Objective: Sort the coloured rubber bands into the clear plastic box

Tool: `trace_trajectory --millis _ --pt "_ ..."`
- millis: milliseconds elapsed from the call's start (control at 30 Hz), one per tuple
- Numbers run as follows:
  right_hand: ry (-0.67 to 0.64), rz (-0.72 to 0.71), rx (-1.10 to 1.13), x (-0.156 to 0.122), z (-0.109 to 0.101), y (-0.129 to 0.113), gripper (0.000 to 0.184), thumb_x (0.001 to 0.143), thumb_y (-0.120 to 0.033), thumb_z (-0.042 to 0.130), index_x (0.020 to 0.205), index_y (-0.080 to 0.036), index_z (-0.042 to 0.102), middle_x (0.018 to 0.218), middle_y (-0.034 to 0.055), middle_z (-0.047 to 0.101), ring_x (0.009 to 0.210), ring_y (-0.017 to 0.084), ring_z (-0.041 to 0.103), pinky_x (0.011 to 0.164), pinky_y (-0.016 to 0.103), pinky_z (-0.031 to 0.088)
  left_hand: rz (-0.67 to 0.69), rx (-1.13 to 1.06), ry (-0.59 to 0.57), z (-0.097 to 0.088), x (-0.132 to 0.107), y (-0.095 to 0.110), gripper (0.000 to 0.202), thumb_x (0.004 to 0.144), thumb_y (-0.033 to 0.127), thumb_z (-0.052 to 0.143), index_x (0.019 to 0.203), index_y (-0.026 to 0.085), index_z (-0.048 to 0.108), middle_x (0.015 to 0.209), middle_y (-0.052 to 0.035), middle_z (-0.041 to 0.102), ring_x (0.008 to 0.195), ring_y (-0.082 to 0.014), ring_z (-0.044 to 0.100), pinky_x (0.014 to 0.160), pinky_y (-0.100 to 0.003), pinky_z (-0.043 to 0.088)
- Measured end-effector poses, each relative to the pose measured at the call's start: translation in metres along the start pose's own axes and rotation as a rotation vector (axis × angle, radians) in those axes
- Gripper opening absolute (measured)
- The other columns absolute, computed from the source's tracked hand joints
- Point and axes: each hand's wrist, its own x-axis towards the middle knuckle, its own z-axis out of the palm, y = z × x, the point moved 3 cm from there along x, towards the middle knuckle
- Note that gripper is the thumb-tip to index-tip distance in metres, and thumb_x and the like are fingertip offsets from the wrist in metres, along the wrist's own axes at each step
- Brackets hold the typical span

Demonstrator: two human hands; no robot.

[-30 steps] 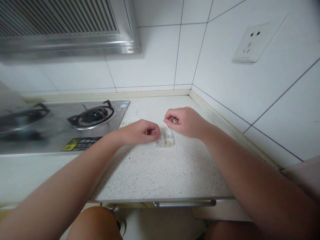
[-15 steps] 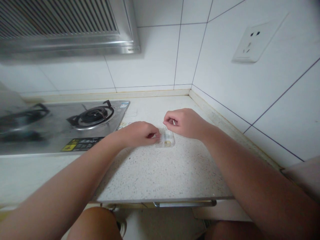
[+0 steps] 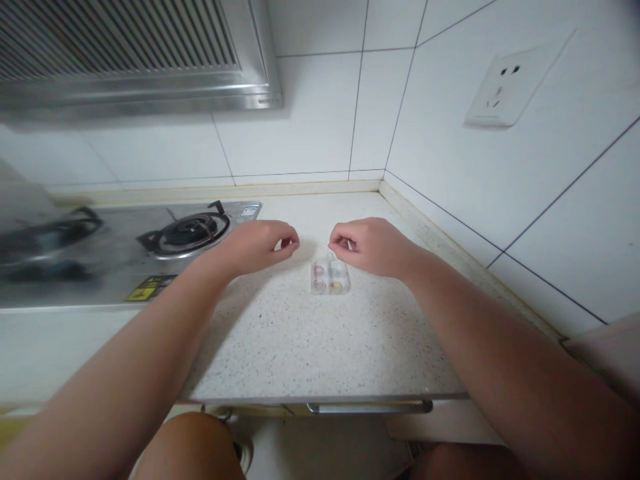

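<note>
A small clear plastic box (image 3: 330, 279) lies on the speckled counter between my hands. It is split into compartments that hold small reddish and yellow ring-like pieces, too small to name. My left hand (image 3: 263, 247) hovers left of the box and above it in the view, thumb and forefinger pinched together. Anything in that pinch is too small to make out. My right hand (image 3: 370, 245) is just behind the box's right side, its thumb and fingertips also pressed together. What it holds, if anything, cannot be made out.
A steel gas hob (image 3: 115, 247) with black burners is on the left, under a range hood (image 3: 150, 87). White tiled walls meet at the back corner. A socket (image 3: 500, 87) is on the right wall. A drawer handle (image 3: 370, 407) runs below the counter's front edge.
My left hand has lifted off the box and moved left and away, uncovering the reddish pieces. It now hides the small things left of the box. My right hand has barely moved.
</note>
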Motion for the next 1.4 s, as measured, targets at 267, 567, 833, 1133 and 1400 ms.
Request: trace_trajectory --millis 267,567,833,1133,1400 --pt "-0.033 0.025 -0.035 0.0 -0.001 0.003 0.016 0.092 -0.03 0.058 0.087 -0.02 0.071 0.077 -0.0008 0.072 0.069 0.014 0.062 0.066 0.027 0.036 -0.303 0.18 0.005 -0.018 -0.015 -0.054 0.03 0.092 0.039 0.051 0.101 0.02 0.073 0.092 -0.0055 0.075 0.074 -0.0181 0.062 0.064 -0.029 0.038" --pt "-0.072 0.04 -0.054 0.0 0.003 0.006 0.018 0.092 -0.032 0.057 0.089 -0.022 0.072 0.08 -0.0009 0.074 0.072 0.015 0.064 0.067 0.028 0.037 -0.398 0.158 -0.221 -0.012 -0.029 -0.095 0.031 0.088 0.037 0.054 0.104 0.022 0.075 0.108 -0.0058 0.077 0.093 -0.0221 0.068 0.08 -0.029 0.046" --pt "-0.108 0.037 -0.057 -0.001 0.005 0.008 0.019 0.093 -0.034 0.056 0.089 -0.023 0.072 0.081 -0.001 0.074 0.074 0.015 0.065 0.068 0.028 0.037 -0.446 0.102 -0.357 -0.006 -0.032 -0.101 0.027 0.081 0.034 0.062 0.099 0.023 0.079 0.103 -0.0042 0.078 0.092 -0.0224 0.069 0.078 -0.028 0.047" --pt "-0.138 0.056 -0.062 0.0 0.005 0.007 0.018 0.092 -0.032 0.056 0.089 -0.023 0.072 0.081 -0.0007 0.074 0.073 0.015 0.064 0.067 0.028 0.036 -0.469 0.086 -0.444 -0.003 -0.033 -0.104 0.026 0.077 0.032 0.067 0.098 0.026 0.081 0.098 -0.0026 0.08 0.089 -0.0217 0.07 0.08 -0.028 0.048" --pt "-0.135 0.051 -0.064 -0.001 0.006 0.007 0.019 0.092 -0.033 0.056 0.089 -0.024 0.072 0.081 -0.0009 0.074 0.074 0.015 0.064 0.067 0.028 0.036 -0.508 0.137 -0.452 0.002 -0.034 -0.109 0.027 0.076 0.03 0.065 0.096 0.026 0.082 0.097 -0.0018 0.08 0.089 -0.0213 0.071 0.078 -0.027 0.048"
